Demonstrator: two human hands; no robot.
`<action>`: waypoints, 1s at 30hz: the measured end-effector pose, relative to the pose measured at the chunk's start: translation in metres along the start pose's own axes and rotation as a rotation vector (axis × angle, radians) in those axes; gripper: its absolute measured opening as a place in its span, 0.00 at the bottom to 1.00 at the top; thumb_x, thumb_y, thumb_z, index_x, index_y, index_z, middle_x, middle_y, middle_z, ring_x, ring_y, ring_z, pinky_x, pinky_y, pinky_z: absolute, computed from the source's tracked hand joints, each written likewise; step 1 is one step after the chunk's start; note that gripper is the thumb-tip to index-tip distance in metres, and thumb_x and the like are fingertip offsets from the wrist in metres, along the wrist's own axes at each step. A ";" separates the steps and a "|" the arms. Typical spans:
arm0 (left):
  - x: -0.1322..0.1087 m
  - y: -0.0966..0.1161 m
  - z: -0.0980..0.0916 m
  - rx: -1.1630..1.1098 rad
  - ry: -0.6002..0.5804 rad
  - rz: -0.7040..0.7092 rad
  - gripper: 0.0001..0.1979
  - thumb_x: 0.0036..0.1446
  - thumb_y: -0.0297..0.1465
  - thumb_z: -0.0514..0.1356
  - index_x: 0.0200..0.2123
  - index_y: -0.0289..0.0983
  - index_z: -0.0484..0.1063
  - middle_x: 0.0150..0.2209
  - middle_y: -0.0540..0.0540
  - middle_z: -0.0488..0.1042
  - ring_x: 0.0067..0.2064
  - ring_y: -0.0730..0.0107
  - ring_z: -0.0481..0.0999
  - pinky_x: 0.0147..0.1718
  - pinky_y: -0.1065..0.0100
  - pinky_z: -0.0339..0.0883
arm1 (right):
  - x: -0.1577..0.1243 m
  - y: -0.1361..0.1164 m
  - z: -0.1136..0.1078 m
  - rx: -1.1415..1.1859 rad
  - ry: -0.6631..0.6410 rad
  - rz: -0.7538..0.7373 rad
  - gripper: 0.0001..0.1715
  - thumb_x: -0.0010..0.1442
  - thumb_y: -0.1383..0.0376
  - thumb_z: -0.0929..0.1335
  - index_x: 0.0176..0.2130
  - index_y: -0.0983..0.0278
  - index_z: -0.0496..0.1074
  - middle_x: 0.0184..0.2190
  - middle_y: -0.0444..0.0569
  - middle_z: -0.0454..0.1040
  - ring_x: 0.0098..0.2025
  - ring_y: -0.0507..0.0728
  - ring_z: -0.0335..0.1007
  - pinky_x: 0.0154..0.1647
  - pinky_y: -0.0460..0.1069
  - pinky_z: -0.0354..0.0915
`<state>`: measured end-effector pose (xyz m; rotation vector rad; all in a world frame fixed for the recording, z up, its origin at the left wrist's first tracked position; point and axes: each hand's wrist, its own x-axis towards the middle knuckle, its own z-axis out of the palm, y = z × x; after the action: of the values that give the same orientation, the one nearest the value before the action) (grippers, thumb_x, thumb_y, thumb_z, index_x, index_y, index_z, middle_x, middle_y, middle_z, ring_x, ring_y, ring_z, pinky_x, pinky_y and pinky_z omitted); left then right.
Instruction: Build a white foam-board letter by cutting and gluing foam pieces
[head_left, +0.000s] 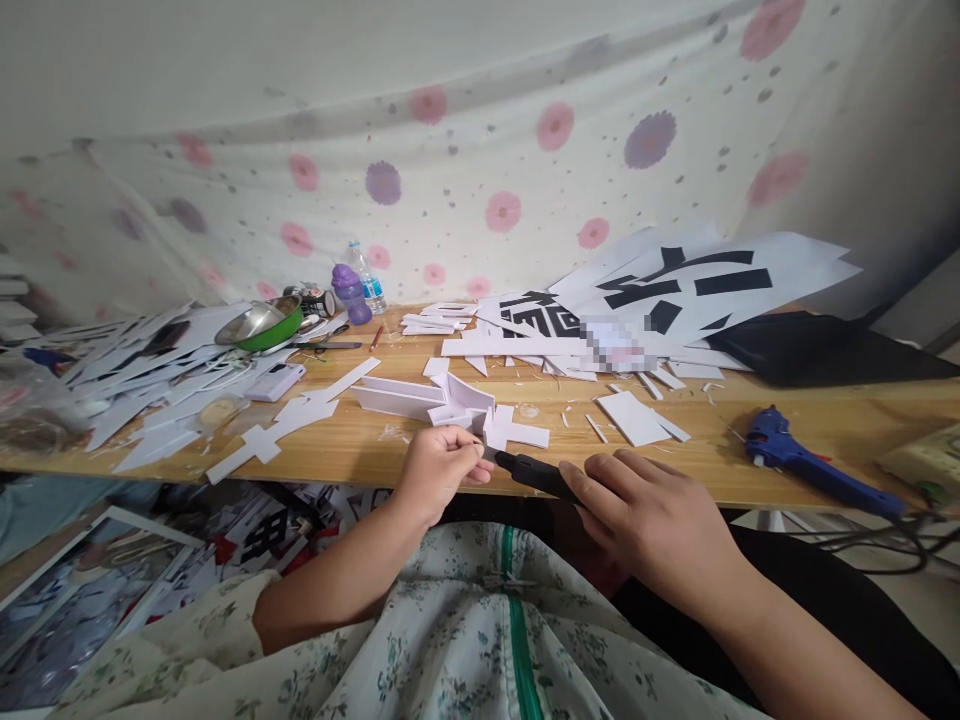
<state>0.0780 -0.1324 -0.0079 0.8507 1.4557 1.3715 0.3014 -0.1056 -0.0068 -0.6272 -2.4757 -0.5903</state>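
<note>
Just beyond the left grip [442, 468]: a white folded piece [463, 396], thin walls standing up on the desk [709, 450], pretty near the front edge. Left grip pinched together, thumb against fingertips, right at the nose of a black tool [541, 478]. Can't tell for sure what to call the bit in that pinch, maybe the tool's tip, maybe a sliver of white board. Right grip [646, 500] closed around the tool's back end.

Now the sketchy part. Tool aimed straight at the left grip, with basically no gap to the fingertips. Probably an easy nick in case of a sharp tip and one push too hard from the right. Thin walls too, so likely quick to bend or pop loose with a careless bump from either grip.

Left of the left grip, a flat cross-shaped piece [262, 445] reaching close to the front edge. Easy to sweep off with a forearm, honestly. Beyond the right grip, loose white offcuts [634, 415], maybe easy to mix up. Farther right, a blue glue gun [787, 455] near the edge, so some risk of a knock from the right elbow. Can't tell about hot or cold.

Well beyond the left grip, a purple cup [351, 293] and a clear bottle [371, 285]: possible spill, soggy paper.
</note>
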 end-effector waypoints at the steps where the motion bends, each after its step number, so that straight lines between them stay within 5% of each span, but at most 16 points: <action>1: 0.000 0.000 0.001 0.004 0.011 0.007 0.06 0.37 0.28 0.63 0.17 0.33 0.69 0.18 0.47 0.73 0.19 0.74 0.73 0.19 0.76 0.68 | 0.000 0.000 0.001 -0.002 -0.002 -0.001 0.12 0.60 0.71 0.64 0.43 0.65 0.72 0.29 0.46 0.72 0.31 0.56 0.64 0.31 0.50 0.56; 18: 0.000 -0.001 0.004 0.059 0.022 0.002 0.03 0.41 0.25 0.60 0.19 0.34 0.68 0.20 0.47 0.76 0.20 0.72 0.76 0.20 0.76 0.68 | -0.001 0.001 -0.001 -0.022 -0.015 0.025 0.12 0.58 0.72 0.64 0.43 0.65 0.72 0.28 0.46 0.71 0.30 0.56 0.63 0.30 0.50 0.56; 30: 0.006 -0.009 0.004 0.143 -0.084 0.045 0.09 0.43 0.35 0.63 0.25 0.33 0.72 0.23 0.46 0.77 0.24 0.70 0.77 0.26 0.72 0.71 | -0.003 0.002 -0.003 0.027 0.020 0.103 0.12 0.59 0.73 0.63 0.41 0.64 0.72 0.27 0.46 0.71 0.28 0.54 0.62 0.28 0.49 0.56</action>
<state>0.0804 -0.1266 -0.0177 1.0260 1.4912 1.2602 0.3057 -0.1065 -0.0052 -0.7294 -2.4127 -0.5202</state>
